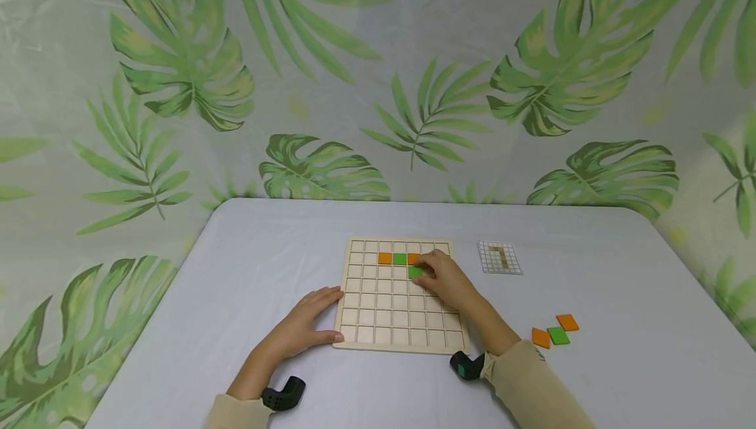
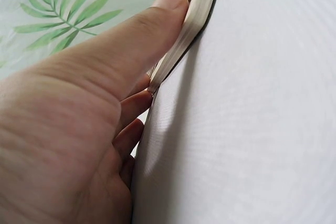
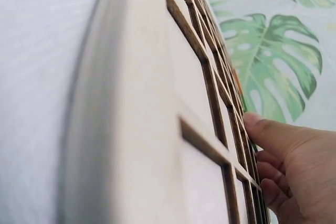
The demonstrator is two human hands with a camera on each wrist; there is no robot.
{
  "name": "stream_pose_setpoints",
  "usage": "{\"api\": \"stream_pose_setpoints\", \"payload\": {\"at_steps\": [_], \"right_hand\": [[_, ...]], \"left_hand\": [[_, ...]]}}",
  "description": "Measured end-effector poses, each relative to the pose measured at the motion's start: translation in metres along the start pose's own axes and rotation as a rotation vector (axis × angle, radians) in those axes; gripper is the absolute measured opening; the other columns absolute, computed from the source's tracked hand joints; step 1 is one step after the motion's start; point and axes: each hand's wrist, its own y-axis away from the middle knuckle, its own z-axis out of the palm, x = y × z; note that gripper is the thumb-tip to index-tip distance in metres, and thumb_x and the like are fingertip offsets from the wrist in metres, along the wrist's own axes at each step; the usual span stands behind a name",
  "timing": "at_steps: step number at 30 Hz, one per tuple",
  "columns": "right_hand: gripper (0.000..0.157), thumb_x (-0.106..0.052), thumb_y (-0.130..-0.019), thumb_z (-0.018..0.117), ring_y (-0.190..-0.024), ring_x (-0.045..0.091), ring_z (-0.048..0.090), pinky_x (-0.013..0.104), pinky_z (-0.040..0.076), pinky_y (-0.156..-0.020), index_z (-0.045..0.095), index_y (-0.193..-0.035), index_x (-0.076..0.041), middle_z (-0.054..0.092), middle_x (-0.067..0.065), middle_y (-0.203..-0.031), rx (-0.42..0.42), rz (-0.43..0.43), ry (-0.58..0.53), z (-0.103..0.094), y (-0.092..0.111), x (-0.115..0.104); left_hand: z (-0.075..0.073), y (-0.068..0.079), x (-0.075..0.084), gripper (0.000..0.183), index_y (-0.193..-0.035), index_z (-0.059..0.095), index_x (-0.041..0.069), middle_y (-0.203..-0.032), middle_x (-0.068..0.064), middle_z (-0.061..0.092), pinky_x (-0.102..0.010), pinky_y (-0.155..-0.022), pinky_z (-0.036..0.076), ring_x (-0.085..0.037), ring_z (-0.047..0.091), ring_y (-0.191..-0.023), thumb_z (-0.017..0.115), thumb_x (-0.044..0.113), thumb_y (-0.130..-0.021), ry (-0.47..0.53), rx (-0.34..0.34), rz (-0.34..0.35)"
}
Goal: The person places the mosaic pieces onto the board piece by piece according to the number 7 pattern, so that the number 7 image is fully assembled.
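green leaf-print backdrop [image 1: 331, 114] stands behind a table [image 1: 266, 239] draped in white; its near edge is cut off. dark marks on the right sleeve [image 1: 540, 383] are too small to read. a printed card [image 1: 499, 257], off the board's far right corner, shows a grid with coloured squares; fine detail is unclear.

wooden board [image 1: 378, 319]: pale, square, divided into recessed cells, located mid-table, well apart from the far edge. second row from the board's far edge carries a first orange tile [image 1: 385, 258], an upper green tile [image 1: 399, 258] and a second orange tile [image 1: 413, 258], the last partly hidden by fingers.

right hand [image 1: 444, 278]: thumb and index finger pinch a lower green tile [image 1: 415, 272], partly covered, directly below the second orange tile. left hand [image 1: 302, 327]: fingers extended, grasping nothing, resting against the board's left edge; thumb at the near left corner.

three loose tiles [image 1: 558, 336], two orange, one green, lie toward the table's right edge.
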Motion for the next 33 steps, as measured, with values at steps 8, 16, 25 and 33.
{"api": "stream_pose_setpoints", "payload": {"at_steps": [8,16,25,33], "right_hand": [[0.038,-0.023,-0.080,0.069,-0.092,0.016,0.051,0.032,0.046,-0.079,0.059,-0.113,-0.006,0.055,0.002,-0.103,-0.011,0.053,-0.043,-0.006,0.004,-0.005],[0.047,-0.023,-0.080,0.068,-0.098,0.027,0.050,0.040,0.045,-0.082,0.053,-0.120,-0.004,0.053,0.011,-0.112,0.030,0.045,-0.063,-0.040,0.022,-0.016],[0.053,-0.026,-0.079,0.070,-0.103,0.028,0.049,0.047,0.043,-0.084,0.050,-0.123,-0.006,0.053,0.008,-0.116,0.122,-0.032,0.078,-0.083,0.072,-0.004],[0.053,-0.025,-0.077,0.071,-0.100,0.031,0.051,0.054,0.045,-0.078,0.051,-0.121,-0.004,0.053,0.010,-0.116,0.139,0.040,0.142,-0.105,0.125,0.018]], "left_hand": [[0.001,0.000,0.000,0.081,-0.135,0.041,0.010,-0.140,-0.006,0.035,-0.048,-0.106,0.014,-0.031,0.022,-0.131,0.070,0.047,-0.070,0.007,0.004,0.000],[0.001,0.000,0.000,0.080,-0.135,0.041,0.011,-0.141,-0.006,0.035,-0.048,-0.106,0.015,-0.030,0.023,-0.131,0.070,0.047,-0.070,-0.004,0.006,-0.004],[-0.001,0.001,0.001,0.080,-0.135,0.041,0.010,-0.141,-0.005,0.034,-0.048,-0.106,0.015,-0.030,0.022,-0.131,0.071,0.046,-0.070,-0.006,0.000,-0.012],[-0.002,0.001,0.001,0.080,-0.136,0.040,0.010,-0.141,-0.005,0.034,-0.046,-0.107,0.013,-0.029,0.022,-0.131,0.070,0.047,-0.071,-0.009,-0.003,0.003]]}}
